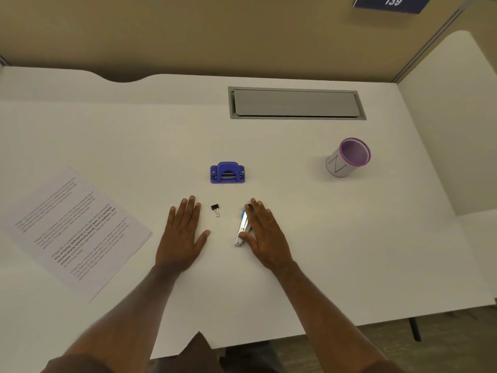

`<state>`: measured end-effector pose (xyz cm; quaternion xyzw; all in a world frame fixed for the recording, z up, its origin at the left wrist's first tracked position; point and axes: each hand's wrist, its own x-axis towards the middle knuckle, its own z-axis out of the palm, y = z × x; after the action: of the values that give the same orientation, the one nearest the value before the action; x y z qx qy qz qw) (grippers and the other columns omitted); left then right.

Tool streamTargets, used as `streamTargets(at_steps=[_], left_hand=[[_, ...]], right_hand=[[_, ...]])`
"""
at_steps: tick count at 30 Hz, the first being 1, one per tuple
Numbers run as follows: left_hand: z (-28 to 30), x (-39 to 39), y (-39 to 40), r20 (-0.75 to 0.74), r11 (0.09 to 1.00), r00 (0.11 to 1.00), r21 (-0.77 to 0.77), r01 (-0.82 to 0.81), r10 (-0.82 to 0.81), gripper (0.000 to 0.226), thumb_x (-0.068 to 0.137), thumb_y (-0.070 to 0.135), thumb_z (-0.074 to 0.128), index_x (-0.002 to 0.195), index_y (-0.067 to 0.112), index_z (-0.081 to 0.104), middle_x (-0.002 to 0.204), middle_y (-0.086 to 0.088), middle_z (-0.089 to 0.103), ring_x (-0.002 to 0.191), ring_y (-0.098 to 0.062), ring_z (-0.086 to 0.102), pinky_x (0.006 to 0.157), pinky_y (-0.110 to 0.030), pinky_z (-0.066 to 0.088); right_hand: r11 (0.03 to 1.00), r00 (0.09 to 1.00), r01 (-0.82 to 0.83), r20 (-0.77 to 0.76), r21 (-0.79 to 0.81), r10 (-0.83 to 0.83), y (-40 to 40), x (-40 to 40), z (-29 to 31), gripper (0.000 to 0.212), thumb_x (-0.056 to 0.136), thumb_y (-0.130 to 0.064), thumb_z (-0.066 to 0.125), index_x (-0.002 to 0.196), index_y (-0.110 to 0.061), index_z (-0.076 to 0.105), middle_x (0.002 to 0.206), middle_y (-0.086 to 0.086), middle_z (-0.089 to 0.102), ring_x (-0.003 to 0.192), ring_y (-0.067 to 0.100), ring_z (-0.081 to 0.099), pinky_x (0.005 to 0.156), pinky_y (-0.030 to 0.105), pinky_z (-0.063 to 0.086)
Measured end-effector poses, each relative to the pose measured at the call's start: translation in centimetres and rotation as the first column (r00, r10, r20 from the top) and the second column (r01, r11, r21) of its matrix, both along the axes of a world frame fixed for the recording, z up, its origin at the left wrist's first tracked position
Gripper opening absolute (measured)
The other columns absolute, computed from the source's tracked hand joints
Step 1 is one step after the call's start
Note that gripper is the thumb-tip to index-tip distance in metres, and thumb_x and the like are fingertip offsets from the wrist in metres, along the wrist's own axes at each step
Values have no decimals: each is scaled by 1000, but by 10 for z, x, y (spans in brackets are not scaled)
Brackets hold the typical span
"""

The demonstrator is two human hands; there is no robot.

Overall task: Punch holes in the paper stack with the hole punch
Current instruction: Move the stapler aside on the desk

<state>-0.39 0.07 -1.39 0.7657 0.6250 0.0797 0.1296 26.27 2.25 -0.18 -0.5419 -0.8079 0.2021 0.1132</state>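
A blue hole punch (227,172) sits on the white desk (322,238) at the middle, beyond both hands. The printed paper stack (78,232) lies flat and turned at an angle at the desk's left side, apart from the punch. My left hand (183,232) rests flat on the desk with straight fingers, holding nothing. My right hand (265,235) also lies flat with straight fingers, its inner edge touching a stapler (242,227).
A small black binder clip (215,209) lies between my hands. A white pen cup with a purple rim (348,158) stands at the right. A grey cable hatch (295,103) is set into the desk at the back. Partition walls enclose the back and right.
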Motion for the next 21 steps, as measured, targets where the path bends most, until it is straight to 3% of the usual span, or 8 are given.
streamTargets(at_steps=[6, 12, 21], left_hand=[[-4, -2, 0, 10, 1000, 1000, 17, -6, 6, 74, 102, 51, 29, 160, 8, 15, 171, -8, 6, 158, -26, 5, 127, -52, 13], [-6, 0, 0, 1, 999, 1000, 33, -9, 9, 74, 101, 52, 27, 160, 7, 18, 171, -8, 7, 158, -27, 7, 127, -53, 13], [-7, 2, 1, 1, 998, 1000, 59, -9, 9, 74, 101, 50, 30, 160, 7, 19, 170, -9, 9, 158, -27, 8, 127, -53, 13]], right_hand=[[996, 997, 80, 19, 26, -80, -6, 52, 5, 72, 100, -54, 38, 158, -16, 21, 168, -1, 13, 155, 12, 7, 126, 34, 13], [967, 967, 247, 45, 53, -250, -4, 120, 15, 66, 101, -31, 57, 156, -9, 28, 166, 5, 19, 154, 17, 14, 125, 38, 20], [840, 840, 543, -15, 15, -543, 26, 218, 20, 64, 100, -25, 58, 155, -8, 30, 166, 7, 21, 154, 19, 15, 123, 42, 23]])
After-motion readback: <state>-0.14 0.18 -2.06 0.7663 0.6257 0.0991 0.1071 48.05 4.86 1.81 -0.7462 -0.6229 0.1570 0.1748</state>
